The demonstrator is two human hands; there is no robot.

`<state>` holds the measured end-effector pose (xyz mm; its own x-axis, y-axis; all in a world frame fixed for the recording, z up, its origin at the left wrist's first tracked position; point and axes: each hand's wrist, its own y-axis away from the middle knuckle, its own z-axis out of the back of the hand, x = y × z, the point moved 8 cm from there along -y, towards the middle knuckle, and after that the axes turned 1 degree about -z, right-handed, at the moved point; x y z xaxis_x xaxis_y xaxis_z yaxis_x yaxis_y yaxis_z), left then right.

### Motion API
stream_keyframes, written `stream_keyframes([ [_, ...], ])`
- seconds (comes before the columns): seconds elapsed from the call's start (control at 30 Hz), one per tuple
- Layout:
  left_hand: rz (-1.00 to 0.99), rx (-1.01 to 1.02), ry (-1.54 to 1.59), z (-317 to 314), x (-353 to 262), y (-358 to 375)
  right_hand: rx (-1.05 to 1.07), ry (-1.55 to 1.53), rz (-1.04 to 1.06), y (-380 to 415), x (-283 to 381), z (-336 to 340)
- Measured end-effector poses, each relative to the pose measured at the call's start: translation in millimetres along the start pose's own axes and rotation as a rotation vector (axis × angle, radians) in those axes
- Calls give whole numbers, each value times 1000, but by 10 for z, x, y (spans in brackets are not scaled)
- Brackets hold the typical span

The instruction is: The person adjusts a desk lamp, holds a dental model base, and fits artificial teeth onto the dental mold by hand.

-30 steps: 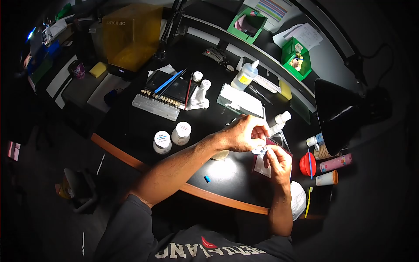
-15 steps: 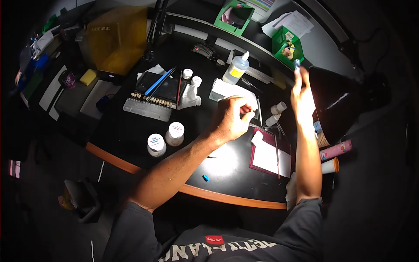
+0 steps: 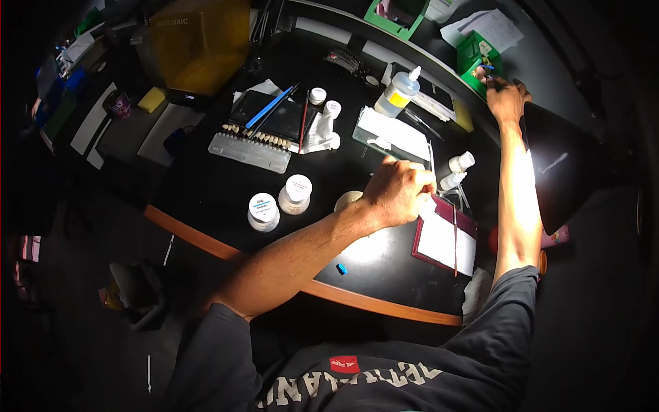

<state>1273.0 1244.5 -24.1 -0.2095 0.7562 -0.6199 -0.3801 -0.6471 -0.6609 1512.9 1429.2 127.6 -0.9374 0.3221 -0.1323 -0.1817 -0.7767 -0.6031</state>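
Observation:
My left hand (image 3: 401,193) is closed, its fingers curled together above the bench, just left of a maroon palette (image 3: 417,250) with a white sheet (image 3: 443,240) and a thin brush (image 3: 455,237) on it. What its fingers hold, if anything, is hidden. Up at the back right, my right hand (image 3: 506,101) reaches to a green bin (image 3: 473,51) with small items inside. Its fingertips are at the bin's near side and partly hidden, so I cannot see whether they hold anything. A round pale item (image 3: 348,200) shows behind my left wrist.
Two white-lidded jars (image 3: 263,211) stand left of my left forearm. Farther back are a shade guide (image 3: 250,151), a blue pen (image 3: 268,110) and a squeeze bottle (image 3: 398,93). A small blue piece (image 3: 342,269) lies near the orange bench edge. A dark lamp hood (image 3: 556,172) stands beside my right forearm.
My right hand, which pinched a small bluish thing upright, has tipped forward to the green bin. My left hand has turned knuckles-up and moved slightly nearer the palette. The view has shifted.

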Motion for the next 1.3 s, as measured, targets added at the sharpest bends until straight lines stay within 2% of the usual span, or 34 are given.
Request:
stream_keyframes([
  [0.07,10,4,21,-19,25,-3,93,-44,-15,92,85,111],
  [0.17,-16,-19,-4,0,27,-3,97,-108,-8,41,1,-33],
  [0.23,62,-12,29,24,78,-8,70,-199,118,68,-83,-97],
  [0.3,113,-58,83,54,167,-16,126,-560,96,170,-174,-238],
  [0.37,152,-106,117,101,219,-34,-107,-389,383,505,-67,-9],
  [0.4,167,-137,115,130,241,-35,-31,-326,368,795,27,186],
  [0.5,311,-154,160,133,395,-28,205,-671,406,1524,186,486],
  [0.57,317,-167,290,139,432,-50,305,-608,637,1923,279,653],
  [0.6,331,-164,352,129,474,-55,393,-551,658,2059,245,694],
  [0.63,344,-161,414,128,491,-55,400,-629,676,2160,185,819],
  [0.73,363,-185,500,140,536,-62,432,-681,310,2315,-282,842],
  [0.83,372,-180,532,146,525,-70,458,-639,258,2540,-455,898],
  [0.87,371,-166,535,138,506,-74,447,-663,323,2637,-399,937],
  [0.97,380,-147,545,116,509,-65,657,-714,297,2880,-350,739],
  [1.03,414,-157,560,136,553,-61,621,-737,338,2906,-288,680],
  [1.2,510,-366,643,350,672,-39,483,-808,341,2868,-75,650],
  [1.3,533,-348,563,387,709,-27,323,-904,350,2892,125,696],
])
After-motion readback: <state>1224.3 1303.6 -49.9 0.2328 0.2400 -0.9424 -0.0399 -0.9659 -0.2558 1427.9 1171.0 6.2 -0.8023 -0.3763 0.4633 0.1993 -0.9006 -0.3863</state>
